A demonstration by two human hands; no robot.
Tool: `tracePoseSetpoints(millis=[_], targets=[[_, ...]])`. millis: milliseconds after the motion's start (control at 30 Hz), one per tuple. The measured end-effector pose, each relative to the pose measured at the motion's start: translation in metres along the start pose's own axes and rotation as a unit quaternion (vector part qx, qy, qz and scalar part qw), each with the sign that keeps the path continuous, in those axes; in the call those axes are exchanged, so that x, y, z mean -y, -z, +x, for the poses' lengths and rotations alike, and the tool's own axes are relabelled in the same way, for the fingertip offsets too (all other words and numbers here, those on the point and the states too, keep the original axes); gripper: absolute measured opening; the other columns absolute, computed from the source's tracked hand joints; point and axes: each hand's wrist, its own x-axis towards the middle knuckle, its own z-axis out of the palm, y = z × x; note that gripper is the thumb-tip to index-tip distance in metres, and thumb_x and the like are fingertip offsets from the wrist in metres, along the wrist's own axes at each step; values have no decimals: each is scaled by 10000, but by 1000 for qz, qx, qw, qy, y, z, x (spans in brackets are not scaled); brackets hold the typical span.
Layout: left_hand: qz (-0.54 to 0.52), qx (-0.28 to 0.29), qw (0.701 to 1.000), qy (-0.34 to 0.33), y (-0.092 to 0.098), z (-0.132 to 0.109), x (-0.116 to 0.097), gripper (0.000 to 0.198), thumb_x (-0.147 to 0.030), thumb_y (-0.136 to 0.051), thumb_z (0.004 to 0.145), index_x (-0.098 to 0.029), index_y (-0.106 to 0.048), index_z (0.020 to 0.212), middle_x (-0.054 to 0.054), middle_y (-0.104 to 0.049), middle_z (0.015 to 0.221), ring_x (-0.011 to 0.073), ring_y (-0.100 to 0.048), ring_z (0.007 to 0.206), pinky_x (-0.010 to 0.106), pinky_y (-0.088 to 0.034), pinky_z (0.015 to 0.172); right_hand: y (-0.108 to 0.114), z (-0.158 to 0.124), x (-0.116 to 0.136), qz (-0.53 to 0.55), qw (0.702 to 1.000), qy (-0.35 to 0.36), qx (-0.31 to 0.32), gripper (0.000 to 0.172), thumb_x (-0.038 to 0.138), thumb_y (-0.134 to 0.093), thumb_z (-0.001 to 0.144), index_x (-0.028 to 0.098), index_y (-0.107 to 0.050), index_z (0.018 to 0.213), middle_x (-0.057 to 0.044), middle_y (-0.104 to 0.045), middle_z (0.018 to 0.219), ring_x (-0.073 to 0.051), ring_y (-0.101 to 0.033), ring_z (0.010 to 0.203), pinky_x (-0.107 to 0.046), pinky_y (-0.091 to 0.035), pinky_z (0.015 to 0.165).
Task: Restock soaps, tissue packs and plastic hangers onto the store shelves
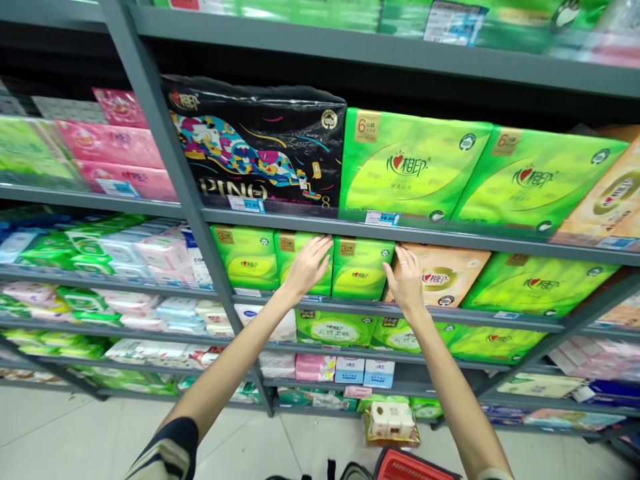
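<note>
My left hand [309, 265] lies with its fingers stretched out over the front of a green tissue pack [286, 250], near the left edge of the neighbouring green tissue pack [363, 273]. My right hand [407, 280], with a ring on one finger, is at that second pack's right edge, in front of an orange tissue pack [453, 263]. Its fingers are extended, and the fingertips point up toward the shelf edge above. The green pack stands upright between my two hands. Neither hand is closed round a pack.
Above is a grey shelf board [430, 235] bearing a black tissue pack [260, 153] and larger green packs [415, 167]. More packs fill the lower shelves. On the floor are a wrapped tissue bundle [393, 421] and a red basket [410, 465], near my feet.
</note>
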Motion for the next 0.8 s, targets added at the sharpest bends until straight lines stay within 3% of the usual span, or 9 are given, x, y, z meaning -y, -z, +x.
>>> tracePoseSetpoints(millis=[167, 233, 300, 333, 400, 467, 633, 733, 800], targets=[[-27, -16, 1000, -1, 21, -9, 6, 387, -250, -484, 1051, -167, -626, 1401, 135, -655, 1470, 259, -529, 1456, 521, -426, 1246, -1, -10, 10, 24, 999, -23, -41, 566, 423, -517, 1048, 154, -475, 1544, -199, -618, 1452, -318, -529, 1380, -564, -434, 1187], [-18, -110, 989, 94, 33, -31, 11, 344, -280, -504, 1049, -179, -662, 1337, 137, -685, 1397, 268, -568, 1399, 526, -438, 1219, -3, -26, 18, 54, 995, -46, -66, 552, 396, -533, 1046, 176, -465, 1548, -193, -596, 1469, -303, -532, 1391, -548, -438, 1192], [-13, -207, 951, 228, 40, -60, 16, 323, -329, -525, 1042, -164, -686, 1268, 154, -694, 1297, 278, -647, 1246, 511, -512, 1122, -9, -45, 27, 90, 991, -81, -64, 526, 382, -555, 1038, 181, -490, 1520, -189, -614, 1425, -294, -578, 1337, -532, -479, 1155], [-19, -223, 933, 281, 40, -74, 19, 327, -352, -539, 1033, -154, -688, 1248, 157, -687, 1256, 273, -674, 1161, 495, -547, 1061, -14, -54, 31, 106, 988, -98, -56, 526, 389, -569, 1031, 175, -501, 1506, -191, -619, 1408, -293, -600, 1301, -526, -506, 1123], [-43, -200, 920, 336, 34, -98, 23, 343, -370, -577, 1008, -148, -675, 1249, 149, -666, 1210, 254, -690, 1048, 462, -587, 975, -25, -67, 38, 131, 982, -129, -45, 556, 417, -593, 1014, 164, -498, 1500, -200, -603, 1419, -295, -615, 1270, -519, -537, 1077], [-67, -168, 923, 340, 24, -112, 26, 343, -344, -595, 990, -159, -658, 1271, 136, -647, 1205, 242, -685, 1046, 442, -596, 969, -36, -73, 43, 140, 976, -159, -57, 592, 444, -604, 1002, 164, -485, 1510, -206, -562, 1475, -303, -586, 1314, -529, -515, 1104], [-113, -177, 910, 357, 12, -113, 25, 323, -254, -584, 961, -174, -642, 1268, 139, -618, 1249, 240, -667, 1114, 410, -639, 926, -47, -69, 46, 141, 963, -227, -43, 670, 497, -603, 987, 135, -463, 1533, -233, -558, 1498, -332, -560, 1359, -557, -475, 1134], [-126, -170, 911, 354, 16, -114, 23, 337, -222, -590, 947, -175, -635, 1278, 143, -609, 1292, 235, -667, 1129, 400, -634, 935, -44, -69, 47, 143, 965, -218, -40, 683, 493, -591, 994, 135, -434, 1555, -235, -539, 1512, -327, -540, 1383, -541, -484, 1126], [-106, -165, 918, 343, 18, -119, 22, 324, -225, -598, 958, -175, -634, 1276, 138, -626, 1286, 229, -678, 1102, 401, -614, 952, -42, -73, 52, 120, 969, -200, -80, 659, 471, -595, 998, 121, -454, 1539, -241, -516, 1523, -328, -487, 1439, -547, -438, 1171]])
